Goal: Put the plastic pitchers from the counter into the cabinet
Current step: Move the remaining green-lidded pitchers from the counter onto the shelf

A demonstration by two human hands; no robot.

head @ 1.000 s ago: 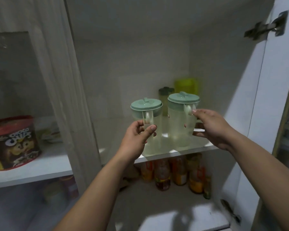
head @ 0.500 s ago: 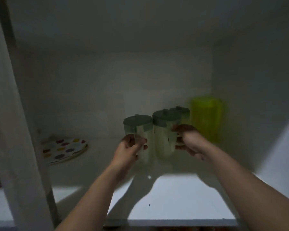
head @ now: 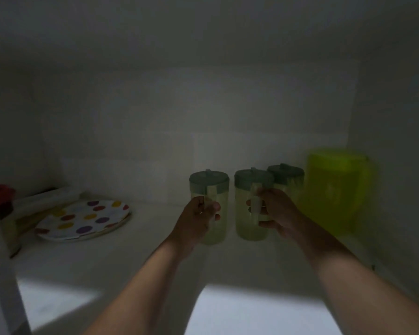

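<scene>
While both hands (head: 198, 216) (head: 277, 213) grip pitcher handles (head: 209, 199), shelf (head: 143, 262) space lies leftward.

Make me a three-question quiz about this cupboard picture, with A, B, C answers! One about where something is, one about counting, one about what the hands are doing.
1. Where is the spotty plate?
A. On the shelf, left of the pitchers
B. On top of a pitcher
C. In the right hand

2. How many pitchers with grey-green lids can you see?
A. One
B. Three
C. Five

3. What is the left hand doing?
A. Lying flat on the shelf
B. Holding a pitcher's handle
C. Holding the plate

Answers:
1 A: the plate lies on the shelf, far left.
2 B: the left pitcher, the middle pitcher and the back pitcher.
3 B: its fingers curl round the handle, as the right hand does on the middle pitcher.
</scene>
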